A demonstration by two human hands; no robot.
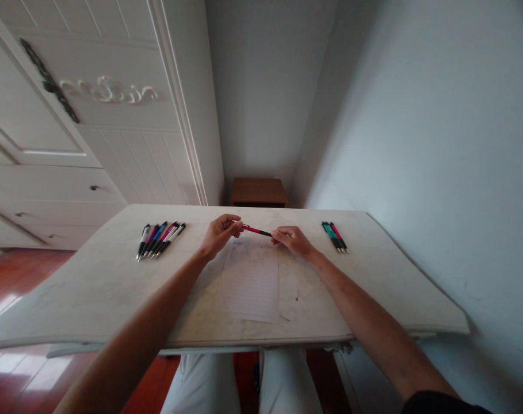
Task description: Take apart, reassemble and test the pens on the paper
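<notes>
A pink pen (256, 230) with a black grip is held level between my two hands, above the far end of a lined sheet of paper (250, 287). My left hand (221, 233) pinches its clip end between thumb and fingers. At the other end, the fingers of my right hand (293, 240) close on the black grip and hide the tip. To the left lies a fanned group of several pens (160, 240) in white, purple, blue and pink. On the right, a smaller group of green and pink pens (335, 237) lies side by side.
The white table (114, 287) has a worn, stained top. A small brown wooden cabinet (260, 190) stands beyond its far edge. A white wardrobe (157, 103) rises at the left, and a pale wall (438, 144) runs along the right side.
</notes>
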